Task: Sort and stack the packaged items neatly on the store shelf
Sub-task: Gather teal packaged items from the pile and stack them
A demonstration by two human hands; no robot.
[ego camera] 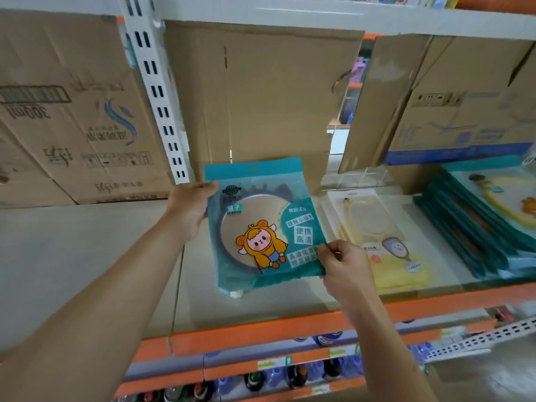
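Ideally, with the left hand (190, 210) gripping the teal pack (261, 221) at its top corner and the right hand (345, 265) pinching its lower edge, lay it flat and square beside the yellow pack (385, 248) on the shelf (87, 256).

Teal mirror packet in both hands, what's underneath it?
Beneath the teal mirror packet: pale shelf board and a small white object peeking past its bottom edge; anything else is covered.

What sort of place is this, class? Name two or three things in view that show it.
Probably a shop, at a stock shelf. Labels sit on orange shelf rails, teal packs lie stacked on the shelf, cardboard cartons stand behind. The left hand and right hand hold one mirror pack.
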